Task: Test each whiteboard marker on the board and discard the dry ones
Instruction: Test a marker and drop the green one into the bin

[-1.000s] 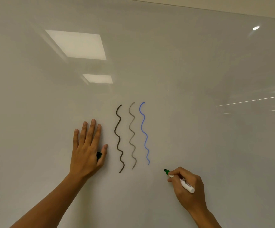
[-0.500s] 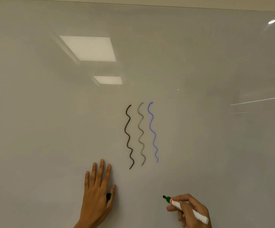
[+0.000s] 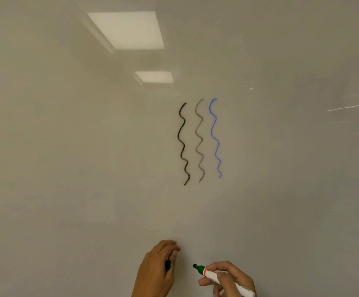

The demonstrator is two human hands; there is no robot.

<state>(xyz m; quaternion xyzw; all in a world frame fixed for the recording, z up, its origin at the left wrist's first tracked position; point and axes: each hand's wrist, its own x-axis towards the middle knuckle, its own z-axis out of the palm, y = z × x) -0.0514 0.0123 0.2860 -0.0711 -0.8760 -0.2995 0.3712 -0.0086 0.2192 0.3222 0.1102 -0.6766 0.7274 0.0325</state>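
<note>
Marker (image 3: 217,277) and hands lower than before

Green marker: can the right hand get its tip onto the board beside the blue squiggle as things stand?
Probably yes. The right hand grips the uncapped green marker, and bare board lies between it and the blue squiggle; nothing blocks the way.

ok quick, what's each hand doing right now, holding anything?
Left hand: fingers curled, holding the green cap against the palm.
Right hand: gripping the uncapped green marker, tip pointing up and left, near the whiteboard.
</note>
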